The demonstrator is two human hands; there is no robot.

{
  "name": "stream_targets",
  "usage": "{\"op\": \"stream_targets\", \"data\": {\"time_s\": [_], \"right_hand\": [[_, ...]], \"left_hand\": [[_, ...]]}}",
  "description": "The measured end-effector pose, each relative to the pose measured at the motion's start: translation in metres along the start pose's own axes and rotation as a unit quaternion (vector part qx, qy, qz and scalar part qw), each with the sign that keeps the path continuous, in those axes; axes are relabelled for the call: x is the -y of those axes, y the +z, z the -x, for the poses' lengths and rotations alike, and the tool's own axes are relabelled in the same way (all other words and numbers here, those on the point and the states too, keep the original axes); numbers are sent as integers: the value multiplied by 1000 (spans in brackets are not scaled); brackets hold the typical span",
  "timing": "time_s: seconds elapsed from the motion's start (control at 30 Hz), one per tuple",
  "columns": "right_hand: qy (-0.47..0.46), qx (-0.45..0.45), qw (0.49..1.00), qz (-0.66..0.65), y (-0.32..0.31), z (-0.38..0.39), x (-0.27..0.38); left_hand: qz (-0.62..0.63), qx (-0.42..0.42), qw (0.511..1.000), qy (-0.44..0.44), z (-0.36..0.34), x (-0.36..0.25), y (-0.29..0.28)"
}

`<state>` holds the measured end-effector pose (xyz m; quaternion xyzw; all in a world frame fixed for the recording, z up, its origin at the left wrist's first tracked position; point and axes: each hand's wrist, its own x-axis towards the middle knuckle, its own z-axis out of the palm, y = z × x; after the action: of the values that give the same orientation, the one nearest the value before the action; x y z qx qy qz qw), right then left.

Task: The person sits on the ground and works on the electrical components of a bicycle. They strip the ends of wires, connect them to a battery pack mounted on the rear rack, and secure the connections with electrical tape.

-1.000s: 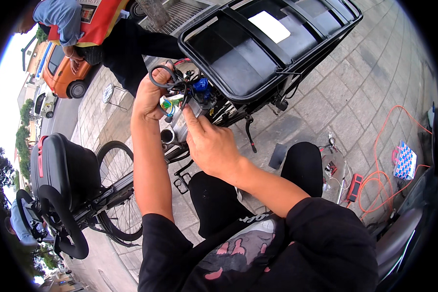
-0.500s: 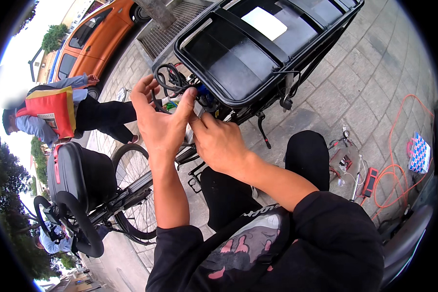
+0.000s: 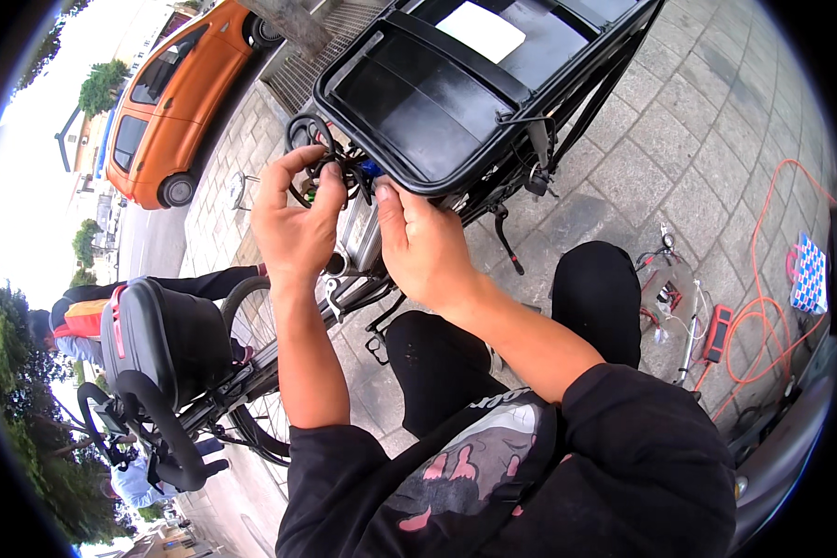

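Note:
A bundle of black cables (image 3: 309, 136) hangs at the near left corner of a black rear rack (image 3: 417, 107) on a bicycle. My left hand (image 3: 298, 209) is closed on the cables, thumb and forefinger pinching them. Close beside it, my right hand (image 3: 425, 237) reaches under the corner of the rack with its fingers curled. Its fingertips are partly hidden there, so what they hold cannot be made out. A blue connector (image 3: 371, 168) shows between the two hands. Below them runs a silver metal case (image 3: 361, 230) on the bicycle frame.
A second bicycle with a black box (image 3: 172, 330) stands at left, a person in a red vest (image 3: 79, 318) behind it. An orange car (image 3: 172, 98) is parked beyond. On the right paving lie loose wires (image 3: 665, 293), a red meter (image 3: 717, 335), orange cord (image 3: 758, 302) and a blue-white box (image 3: 809, 274).
My hands have drawn slightly apart, the right shifting right under the rack corner. The person in the red vest has moved down and behind the box. The view has shifted a little.

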<state>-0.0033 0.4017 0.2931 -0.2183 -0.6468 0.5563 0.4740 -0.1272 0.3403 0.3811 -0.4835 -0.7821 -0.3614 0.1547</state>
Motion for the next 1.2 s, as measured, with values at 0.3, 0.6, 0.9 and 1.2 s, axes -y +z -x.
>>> {"op": "stream_targets", "data": {"time_s": [0.3,0.6,0.9,1.2], "right_hand": [[73,-11,997,8,13,-6,9],[-79,-66,991,87,12,-11,16],[-107,-63,985,122,20,-12,9],[-56,-8,993,100,14,-13,10]], "left_hand": [[210,-27,975,64,12,13,6],[328,-13,939,99,18,22,5],[386,-13,919,81,24,31,5],[414,-49,908,-40,22,31,7]]}}
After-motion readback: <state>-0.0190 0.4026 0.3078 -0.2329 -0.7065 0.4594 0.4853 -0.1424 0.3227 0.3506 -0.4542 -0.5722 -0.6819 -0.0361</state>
